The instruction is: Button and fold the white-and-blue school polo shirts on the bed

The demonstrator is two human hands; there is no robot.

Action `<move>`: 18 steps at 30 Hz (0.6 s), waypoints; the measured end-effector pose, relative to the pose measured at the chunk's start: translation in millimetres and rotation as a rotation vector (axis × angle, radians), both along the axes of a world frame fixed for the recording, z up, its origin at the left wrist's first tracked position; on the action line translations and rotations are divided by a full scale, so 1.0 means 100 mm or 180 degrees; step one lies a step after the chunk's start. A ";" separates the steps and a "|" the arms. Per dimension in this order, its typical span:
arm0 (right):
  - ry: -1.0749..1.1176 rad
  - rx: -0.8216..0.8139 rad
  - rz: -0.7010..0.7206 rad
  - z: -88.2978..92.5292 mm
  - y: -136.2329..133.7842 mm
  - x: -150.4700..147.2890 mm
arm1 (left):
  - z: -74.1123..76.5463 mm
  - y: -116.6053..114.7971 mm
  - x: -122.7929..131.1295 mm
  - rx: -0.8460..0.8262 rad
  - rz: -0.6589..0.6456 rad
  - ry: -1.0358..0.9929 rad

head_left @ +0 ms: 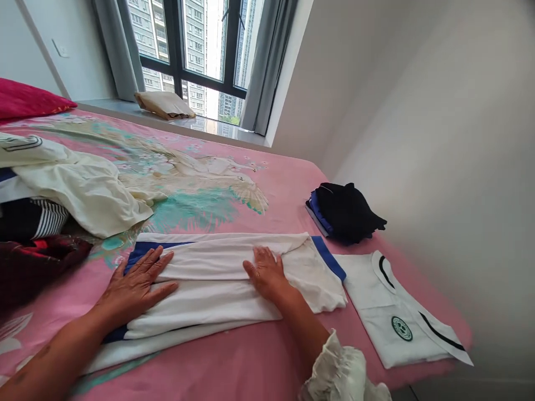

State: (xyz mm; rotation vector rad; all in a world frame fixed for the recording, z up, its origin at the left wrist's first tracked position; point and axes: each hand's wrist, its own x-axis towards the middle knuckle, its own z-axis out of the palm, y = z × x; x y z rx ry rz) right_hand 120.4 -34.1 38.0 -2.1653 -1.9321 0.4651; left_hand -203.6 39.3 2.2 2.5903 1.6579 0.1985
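Note:
A white garment with blue trim (217,289) lies partly folded across the pink bedspread (259,362) in front of me. My left hand (136,284) rests flat on its left end, fingers spread over the blue edge. My right hand (267,274) presses flat on the middle of the cloth, fingers stretched out. Neither hand grips anything.
A folded white shirt with a green badge (399,317) lies at the right near the bed's edge. A folded dark pile (345,211) sits behind it. Loose cream, striped and dark red clothes (62,195) are heaped at the left. A red pillow (25,97) and a window sill lie beyond.

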 end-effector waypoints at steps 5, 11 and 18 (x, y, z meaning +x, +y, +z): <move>0.0497 0.0224 0.0001 0.01 -0.08 0.56 | 0.01 -0.02 -0.02 0.0126 -0.0044 -0.0009; 0.0171 0.1248 -0.0550 0.08 -0.04 1.39 | 0.13 -0.01 0.08 0.0452 -0.0088 -0.0224; -0.0991 0.1361 0.0173 0.03 0.11 1.58 | 0.52 -0.41 1.43 0.0000 -0.1946 -0.0461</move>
